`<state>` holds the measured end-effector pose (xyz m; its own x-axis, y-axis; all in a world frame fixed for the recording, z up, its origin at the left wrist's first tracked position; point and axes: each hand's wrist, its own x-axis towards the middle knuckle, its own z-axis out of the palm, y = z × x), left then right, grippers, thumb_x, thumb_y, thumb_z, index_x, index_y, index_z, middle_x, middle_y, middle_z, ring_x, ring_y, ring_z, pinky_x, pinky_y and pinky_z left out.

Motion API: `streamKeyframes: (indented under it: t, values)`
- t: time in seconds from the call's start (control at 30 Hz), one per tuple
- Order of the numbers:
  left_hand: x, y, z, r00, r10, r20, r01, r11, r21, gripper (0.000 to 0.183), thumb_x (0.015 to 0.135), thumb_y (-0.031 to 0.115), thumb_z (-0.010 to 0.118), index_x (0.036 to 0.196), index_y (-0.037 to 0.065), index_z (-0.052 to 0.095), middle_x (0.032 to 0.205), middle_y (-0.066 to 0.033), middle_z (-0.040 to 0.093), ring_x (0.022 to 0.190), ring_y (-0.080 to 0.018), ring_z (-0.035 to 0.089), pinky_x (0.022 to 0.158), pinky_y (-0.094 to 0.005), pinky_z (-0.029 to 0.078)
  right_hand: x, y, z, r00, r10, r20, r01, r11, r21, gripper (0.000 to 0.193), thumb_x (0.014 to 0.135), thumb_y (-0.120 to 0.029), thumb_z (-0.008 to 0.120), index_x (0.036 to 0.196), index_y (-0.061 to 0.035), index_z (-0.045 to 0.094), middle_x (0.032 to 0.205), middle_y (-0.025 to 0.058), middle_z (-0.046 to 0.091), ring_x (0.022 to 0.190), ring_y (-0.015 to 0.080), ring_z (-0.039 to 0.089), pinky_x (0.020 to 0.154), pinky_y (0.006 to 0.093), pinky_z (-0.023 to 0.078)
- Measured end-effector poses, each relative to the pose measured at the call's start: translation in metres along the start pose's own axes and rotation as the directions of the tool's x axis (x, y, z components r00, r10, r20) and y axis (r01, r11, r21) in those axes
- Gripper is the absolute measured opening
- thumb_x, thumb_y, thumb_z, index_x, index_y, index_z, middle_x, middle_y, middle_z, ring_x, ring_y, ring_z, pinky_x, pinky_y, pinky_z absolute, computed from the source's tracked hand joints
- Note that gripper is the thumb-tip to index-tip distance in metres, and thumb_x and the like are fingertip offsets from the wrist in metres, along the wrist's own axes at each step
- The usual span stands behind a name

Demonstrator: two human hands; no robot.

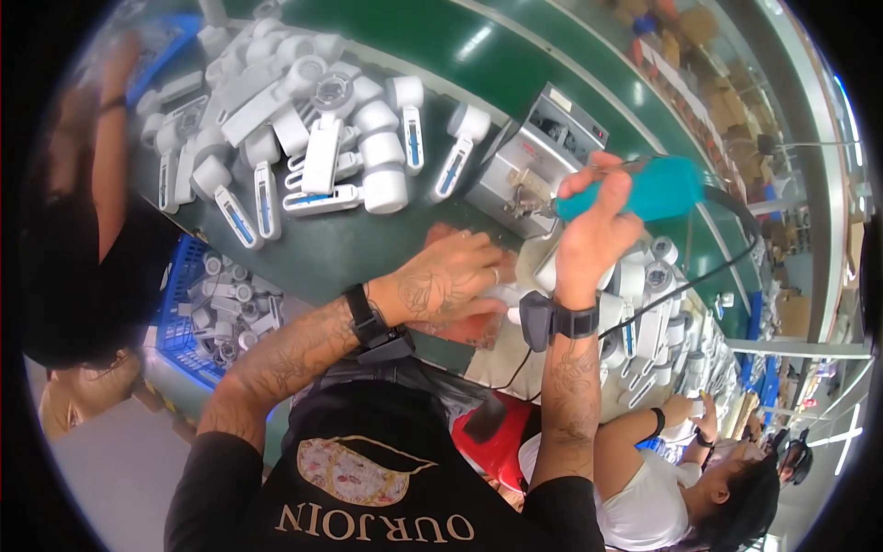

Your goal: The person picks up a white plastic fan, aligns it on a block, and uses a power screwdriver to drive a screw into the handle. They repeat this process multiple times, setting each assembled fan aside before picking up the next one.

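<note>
In my right hand (596, 221) I grip a teal electric screwdriver (664, 189), lying roughly level, its tip toward the front of a grey metal screw feeder (533, 147). A black cord trails from the tool's back end. Lower and to the left, my left hand (451, 276) has its fingers bent round a white plastic part (504, 296), mostly hidden by the hand. That part rests over a reddish mat (460, 327) on the bench. Black straps circle both my wrists.
White plastic units with round heads and blue strips (322, 156) are heaped at the far left. More lie right of my arm (644, 322). A blue crate (184, 313) of white parts stands at the left. Co-workers are at both sides; one wears a white shirt (644, 478).
</note>
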<state>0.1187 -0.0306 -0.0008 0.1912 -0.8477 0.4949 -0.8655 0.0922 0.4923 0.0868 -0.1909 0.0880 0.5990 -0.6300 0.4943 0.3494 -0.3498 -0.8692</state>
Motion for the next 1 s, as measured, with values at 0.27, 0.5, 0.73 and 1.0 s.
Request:
streamKeyframes:
  t: [0.27,0.5,0.73,1.0]
  values:
    - [-0.002,-0.003,0.003,0.998,-0.056,0.009,0.056,0.998,0.003,0.045,0.083,0.035,0.072,0.118,0.008,0.065,0.11,-0.006,0.06,0.104,-0.0243,0.055,0.094,-0.0371,0.043,-0.002,0.045,0.012,1.0,-0.023,0.019,0.023,0.999,-0.029,0.032,0.104,-0.031,0.05,0.098,0.0003,0.058,0.073,0.0052,0.059,0.064,0.0126,0.057,0.057,0.0252,0.044]
    - [-0.004,-0.008,0.008,0.998,-0.056,-0.031,0.057,0.998,0.009,0.048,0.084,0.039,0.071,0.123,0.012,0.064,0.11,-0.0056,0.06,0.103,-0.0251,0.054,0.093,-0.0373,0.043,-0.031,0.013,-0.009,0.994,0.096,0.058,-0.102,0.989,0.111,0.046,0.102,-0.044,0.052,0.106,0.0021,0.055,0.069,0.0046,0.052,0.06,0.0156,0.052,0.058,0.0301,0.044]
    - [-0.001,-0.005,0.003,0.996,-0.083,-0.022,0.083,0.996,0.012,0.047,0.084,0.041,0.071,0.12,0.012,0.064,0.108,-0.007,0.06,0.1,-0.0258,0.055,0.091,-0.0378,0.045,-0.065,-0.012,-0.026,0.992,0.126,0.011,-0.127,0.989,0.08,0.057,0.096,-0.051,0.06,0.108,0.0044,0.052,0.069,0.0073,0.051,0.061,0.017,0.052,0.058,0.0317,0.045]
    - [-0.003,-0.002,0.006,0.995,-0.085,-0.055,0.084,0.996,-0.024,0.043,0.084,0.035,0.069,0.114,0.006,0.063,0.107,-0.0093,0.059,0.103,-0.028,0.054,0.095,-0.0438,0.044,-0.073,-0.003,-0.028,0.993,0.11,0.028,-0.112,0.992,0.056,0.056,0.096,-0.05,0.059,0.106,0.0038,0.051,0.068,0.0072,0.051,0.062,0.0174,0.052,0.058,0.0316,0.046]
